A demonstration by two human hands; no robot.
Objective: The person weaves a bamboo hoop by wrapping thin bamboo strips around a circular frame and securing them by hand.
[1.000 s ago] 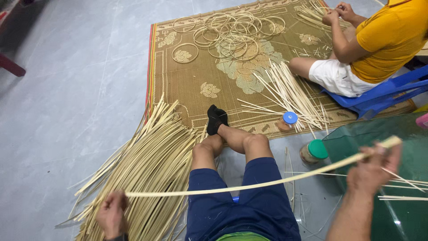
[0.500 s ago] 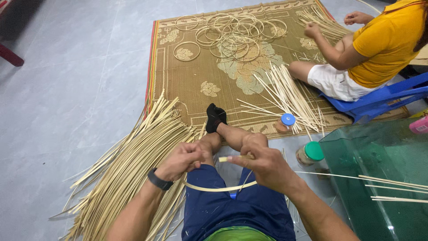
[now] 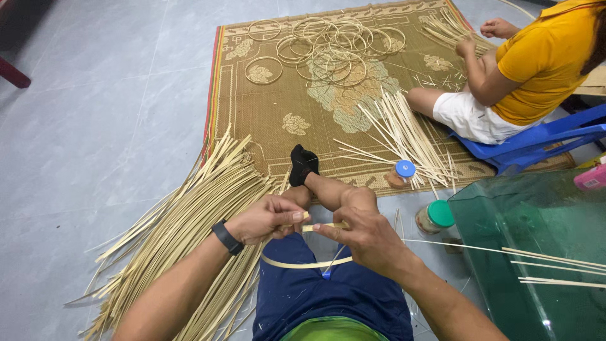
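Together, both hands (image 3: 315, 224) pinch bamboo strip (image 3: 306, 263).

A pale grey tiled floor (image 3: 95, 95) spreads out, evenly lit. Far across it lies a brown patterned woven mat (image 3: 278, 120) — to its right, a blue plastic chair (image 3: 536, 142) and a near green glass tabletop (image 3: 524, 240).

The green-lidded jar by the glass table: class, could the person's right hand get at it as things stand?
Probably yes: the green-lidded jar stands on open floor just right of the right hand, nothing between them, though that hand pinches a bamboo strip.
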